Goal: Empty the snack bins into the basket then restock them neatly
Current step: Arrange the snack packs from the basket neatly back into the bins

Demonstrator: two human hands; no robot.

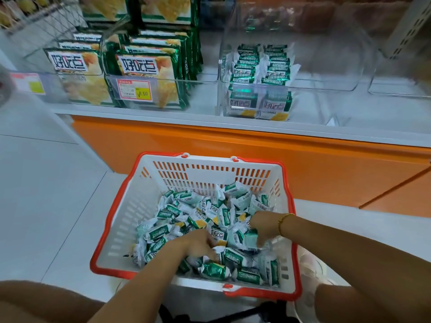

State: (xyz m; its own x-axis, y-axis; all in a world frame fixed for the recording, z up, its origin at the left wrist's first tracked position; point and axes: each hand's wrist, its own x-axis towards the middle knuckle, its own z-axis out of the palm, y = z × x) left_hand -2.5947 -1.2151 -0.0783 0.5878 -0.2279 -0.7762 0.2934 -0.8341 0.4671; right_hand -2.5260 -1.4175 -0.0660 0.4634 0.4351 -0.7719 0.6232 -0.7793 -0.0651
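Note:
A white basket (pixel 130 206) with an orange rim stands on the floor below the shelf, holding several small green-and-white snack packets (pixel 182 217). My left hand (pixel 198 245) reaches down into the packets near the basket's front, its fingers curled among them. My right hand (pixel 263 226), with a gold bracelet at the wrist, grips a packet (pixel 250 240) at the right side of the pile. On the shelf above, a clear snack bin (pixel 326 66) holds two neat rows of the same packets (pixel 258 66) in its left part.
Larger green cracker packs (pixel 144 66) fill clear bins at the shelf's left, behind a price tag (pixel 135 89). Another clear bin (pixel 401 85) sits at the far right. An orange cabinet front (pixel 256 155) runs under the shelf. White floor tiles lie to the left.

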